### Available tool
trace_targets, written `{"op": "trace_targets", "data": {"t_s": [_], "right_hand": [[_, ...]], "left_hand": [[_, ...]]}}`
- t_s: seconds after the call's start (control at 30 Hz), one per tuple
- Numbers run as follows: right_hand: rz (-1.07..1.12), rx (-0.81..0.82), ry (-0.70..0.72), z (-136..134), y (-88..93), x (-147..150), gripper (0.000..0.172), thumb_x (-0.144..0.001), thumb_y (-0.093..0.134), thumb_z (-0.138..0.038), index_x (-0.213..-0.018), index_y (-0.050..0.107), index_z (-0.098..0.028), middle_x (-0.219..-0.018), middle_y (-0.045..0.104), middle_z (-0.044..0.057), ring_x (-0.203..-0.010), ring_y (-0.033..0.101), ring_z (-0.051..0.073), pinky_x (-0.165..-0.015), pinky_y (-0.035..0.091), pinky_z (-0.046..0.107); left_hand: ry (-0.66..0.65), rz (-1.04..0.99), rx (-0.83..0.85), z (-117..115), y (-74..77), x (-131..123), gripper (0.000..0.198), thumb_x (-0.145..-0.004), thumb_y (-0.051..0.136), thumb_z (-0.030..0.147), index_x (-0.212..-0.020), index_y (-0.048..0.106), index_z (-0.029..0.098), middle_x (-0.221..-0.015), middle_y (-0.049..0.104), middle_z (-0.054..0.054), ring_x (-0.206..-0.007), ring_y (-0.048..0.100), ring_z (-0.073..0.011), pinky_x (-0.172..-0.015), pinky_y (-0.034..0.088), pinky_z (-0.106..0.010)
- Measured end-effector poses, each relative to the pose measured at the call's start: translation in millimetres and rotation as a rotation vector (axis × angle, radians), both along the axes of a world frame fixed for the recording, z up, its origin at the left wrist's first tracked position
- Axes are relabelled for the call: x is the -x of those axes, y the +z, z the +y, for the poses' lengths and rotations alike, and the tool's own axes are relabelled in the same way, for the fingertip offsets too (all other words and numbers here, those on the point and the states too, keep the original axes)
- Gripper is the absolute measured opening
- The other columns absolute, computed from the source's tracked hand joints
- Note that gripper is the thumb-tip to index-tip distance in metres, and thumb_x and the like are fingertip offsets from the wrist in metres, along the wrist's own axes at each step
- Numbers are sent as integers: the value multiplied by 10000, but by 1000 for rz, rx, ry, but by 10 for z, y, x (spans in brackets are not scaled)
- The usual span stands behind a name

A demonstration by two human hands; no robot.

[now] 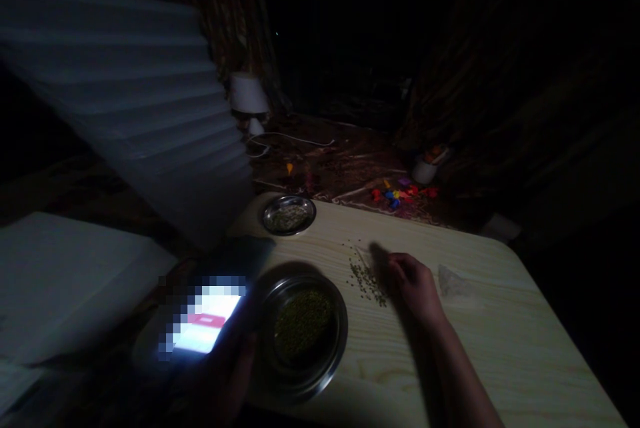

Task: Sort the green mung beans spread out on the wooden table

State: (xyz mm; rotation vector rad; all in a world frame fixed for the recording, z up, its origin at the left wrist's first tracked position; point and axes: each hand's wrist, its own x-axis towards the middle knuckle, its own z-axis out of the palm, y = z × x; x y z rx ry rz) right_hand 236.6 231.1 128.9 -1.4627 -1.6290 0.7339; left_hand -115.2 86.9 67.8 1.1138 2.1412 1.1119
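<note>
My left hand, dark and partly hidden at the bottom, is closed on a phone with a bright, blurred-out screen. Just right of it stands a steel bowl holding many small green beans, which look like mung beans. Over the table my right hand has its fingertips pinched together; whatever may be between them is too small to make out. Loose green beans lie scattered on the wood to the left of that hand. Farther back sits a smaller steel dish with pale bits in it.
The pale wooden table has a rounded far right corner. A small greyish patch lies right of my right hand. Beyond are a white lamp, colourful pieces on the floor and a white pot. A pleated white panel stands left.
</note>
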Motion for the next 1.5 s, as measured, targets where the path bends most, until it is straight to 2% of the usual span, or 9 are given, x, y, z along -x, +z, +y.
{"op": "trace_targets", "data": {"t_s": [0.13,0.27,0.37,0.53,0.83,1.0,1.13,1.27,1.5], "right_hand": [[23,50,54,101,31,133,341,-876,620,-454,-1004,751,-166,-935,789,109,-813,718,244,-759,553,349],[20,97,94,214,30,242,372,-875,602,-469,-1008,748,-154,-721,736,59,-551,623,184,-526,487,285],[18,129,121,277,-6,336,378,-878,577,-467,-997,742,-148,-658,700,37,-484,574,165,-466,444,266],[-10,140,137,318,-56,401,335,-835,615,-435,-941,754,-149,-735,747,67,-573,637,190,-538,477,279],[-55,108,118,245,-78,233,325,-841,612,-414,-945,775,-152,-871,793,106,-763,717,246,-700,536,324],[-64,100,106,216,-57,147,345,-852,607,-434,-946,772,-146,-819,789,102,-683,707,237,-665,543,329],[-65,90,97,205,-62,70,334,-851,614,-432,-942,770,-152,-888,801,117,-779,731,259,-744,555,355],[-71,91,83,185,-64,-4,338,-853,614,-432,-951,772,-150,-916,806,129,-808,741,272,-769,559,371],[-88,89,61,143,-19,-113,349,-844,620,-437,-944,774,-140,-911,805,129,-804,745,271,-764,564,364]], "left_hand": [[-96,7,-15,7,48,-22,966,-854,364,769,-1400,532,-10,-1462,549,-240,-1389,496,-384,-1196,390,-538],[-157,-19,-100,10,67,-42,846,-889,425,702,-1369,557,19,-1458,556,-231,-1385,513,-352,-1165,438,-522],[-164,-22,-161,1,20,-37,733,-918,461,650,-1340,588,64,-1421,594,-219,-1345,553,-357,-1132,465,-562],[-197,-15,-228,-18,-37,-28,586,-948,490,580,-1343,594,160,-1428,607,-150,-1346,556,-345,-1107,471,-624],[-201,-50,-231,-16,-55,-12,557,-939,524,568,-1344,591,192,-1422,617,-126,-1345,555,-347,-1112,461,-629],[-201,-17,-244,-18,-2,-28,515,-954,503,557,-1338,597,227,-1398,641,-94,-1326,578,-328,-1088,496,-604],[-183,15,-236,-11,56,-52,613,-929,494,600,-1309,618,135,-1352,655,-185,-1280,612,-356,-1055,518,-608],[-187,-29,-201,-5,91,-69,716,-913,472,642,-1324,607,71,-1385,607,-258,-1310,583,-375,-1089,477,-628],[-191,-68,-186,-10,90,-59,655,-931,482,623,-1362,584,141,-1421,601,-193,-1328,565,-360,-1116,453,-649]]}}
